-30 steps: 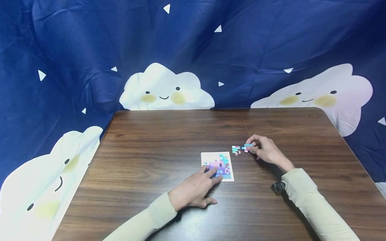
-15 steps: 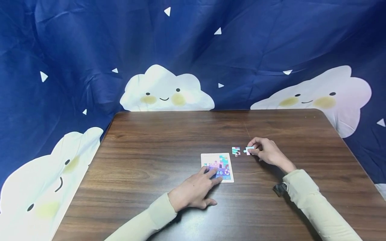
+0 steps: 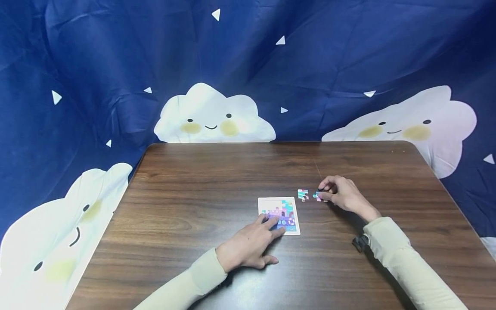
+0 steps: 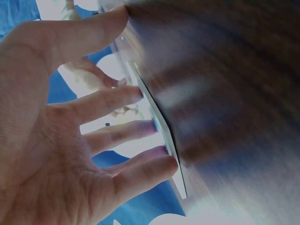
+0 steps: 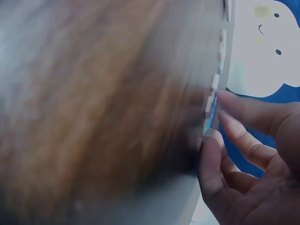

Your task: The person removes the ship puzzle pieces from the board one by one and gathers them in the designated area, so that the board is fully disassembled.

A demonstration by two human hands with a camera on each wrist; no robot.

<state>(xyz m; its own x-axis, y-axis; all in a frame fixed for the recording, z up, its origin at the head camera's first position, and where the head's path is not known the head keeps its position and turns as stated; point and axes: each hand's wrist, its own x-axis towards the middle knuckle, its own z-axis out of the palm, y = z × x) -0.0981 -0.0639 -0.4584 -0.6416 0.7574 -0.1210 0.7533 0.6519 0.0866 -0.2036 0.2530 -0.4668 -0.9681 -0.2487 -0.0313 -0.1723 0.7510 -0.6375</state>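
A small square jigsaw puzzle in a white frame [image 3: 275, 199] lies mid-table, its upper left part plain white. My left hand [image 3: 248, 244] rests on it with fingertips spread over the lower half, hiding some of the picture; the left wrist view shows these fingers [image 4: 115, 136] fairly straight against the board [image 4: 180, 186]. To the right, my right hand [image 3: 345, 196] pinches a blue-and-pink puzzle piece [image 3: 318, 196] between thumb and fingers, close over the table. In the right wrist view, the piece [image 5: 212, 112] appears edge-on at the fingertips. One loose puzzle piece [image 3: 303, 194] lies between board and right hand.
The brown wooden table [image 3: 186, 185] extends around the puzzle on every side. Behind it hangs a blue cloth [image 3: 302, 64] with smiling white clouds. A small black object [image 3: 360, 243] sits at the right cuff.
My right hand has tilted and turned the pinched piece, drawing it slightly away from the loose one. My left hand has stayed on the board.
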